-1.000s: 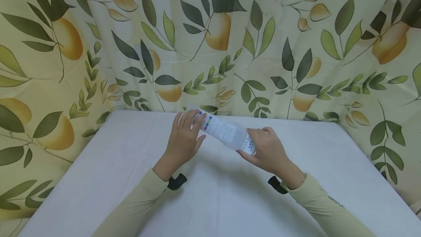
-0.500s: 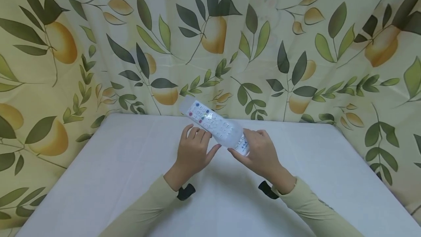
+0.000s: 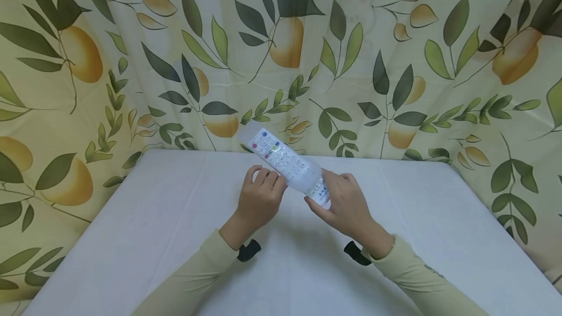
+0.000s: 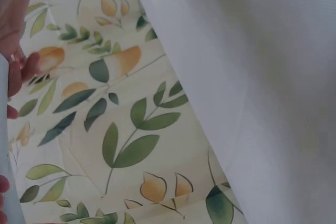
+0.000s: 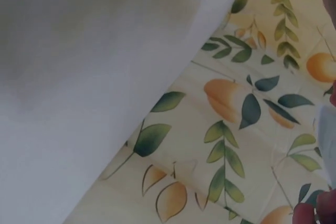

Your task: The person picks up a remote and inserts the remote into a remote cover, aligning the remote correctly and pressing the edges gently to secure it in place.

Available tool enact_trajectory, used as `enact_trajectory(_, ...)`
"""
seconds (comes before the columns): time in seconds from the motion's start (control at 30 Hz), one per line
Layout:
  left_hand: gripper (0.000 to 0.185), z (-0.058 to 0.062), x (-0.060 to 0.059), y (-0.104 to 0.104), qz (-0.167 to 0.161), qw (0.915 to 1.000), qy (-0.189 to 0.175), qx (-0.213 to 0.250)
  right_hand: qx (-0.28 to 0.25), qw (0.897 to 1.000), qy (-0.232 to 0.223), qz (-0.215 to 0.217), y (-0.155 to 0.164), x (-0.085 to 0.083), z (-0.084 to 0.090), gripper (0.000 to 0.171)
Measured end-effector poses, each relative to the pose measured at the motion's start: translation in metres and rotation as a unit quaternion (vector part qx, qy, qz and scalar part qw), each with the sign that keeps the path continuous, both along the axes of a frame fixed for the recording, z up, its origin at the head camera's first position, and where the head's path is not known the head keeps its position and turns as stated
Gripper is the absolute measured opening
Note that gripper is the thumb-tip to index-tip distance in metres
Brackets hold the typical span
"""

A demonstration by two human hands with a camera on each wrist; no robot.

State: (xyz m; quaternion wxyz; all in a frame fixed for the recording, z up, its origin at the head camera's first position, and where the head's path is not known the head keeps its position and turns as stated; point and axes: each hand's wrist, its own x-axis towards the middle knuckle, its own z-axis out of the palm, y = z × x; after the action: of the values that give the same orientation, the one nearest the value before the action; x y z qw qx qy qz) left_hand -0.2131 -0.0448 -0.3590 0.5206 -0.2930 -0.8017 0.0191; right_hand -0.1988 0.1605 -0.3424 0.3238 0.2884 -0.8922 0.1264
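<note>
I read the head view as evenly and softly lit from above, with only faint shadows under the forearms on the white table (image 3: 131, 238). The remote control (image 3: 285, 162) shows slight glare on its clear cover. Edges bow with wide-angle distortion. Both wrist views are dimmer, and the near cloth is out of focus.

We sit at a table (image 3: 131, 238) covered in a plain white cloth. Behind and beside it we see a pale curtain (image 3: 395, 52) printed with green leaves and orange fruit, evenly lit.
</note>
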Motion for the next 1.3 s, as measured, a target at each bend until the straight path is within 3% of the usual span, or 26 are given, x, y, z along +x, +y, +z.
enact_trajectory(0.2,0.011,0.004,-0.001,-0.004,-0.027,0.9987,0.002,-0.042,-0.014,0.999,-0.017,-0.027,-0.005,0.007,0.0,0.06)
enact_trajectory(0.5,0.01,0.011,0.005,-0.007,-0.057,0.9932,-0.025,-0.099,-0.015,0.999,-0.02,-0.03,-0.009,0.009,-0.001,0.055)
enact_trajectory(0.77,0.011,0.008,0.005,-0.008,-0.061,0.9943,-0.042,-0.076,-0.002,1.0,-0.003,-0.013,-0.01,0.002,0.0,0.055)
enact_trajectory(0.9,0.017,0.008,0.004,-0.012,-0.057,0.9944,-0.062,-0.064,0.024,0.999,0.044,0.004,-0.005,-0.005,0.0,0.057)
enact_trajectory(1.1,0.017,0.017,0.005,-0.016,-0.079,0.9959,-0.041,-0.015,0.065,0.988,0.127,0.065,0.008,-0.012,-0.004,0.071)
enact_trajectory(1.2,0.017,0.021,0.005,-0.016,-0.084,0.996,-0.03,0.001,0.08,0.981,0.148,0.094,0.011,-0.012,-0.01,0.075)
enact_trajectory(1.3,0.018,0.021,0.005,-0.015,-0.098,0.9943,-0.042,-0.004,0.087,0.978,0.155,0.106,0.013,-0.01,-0.014,0.076)
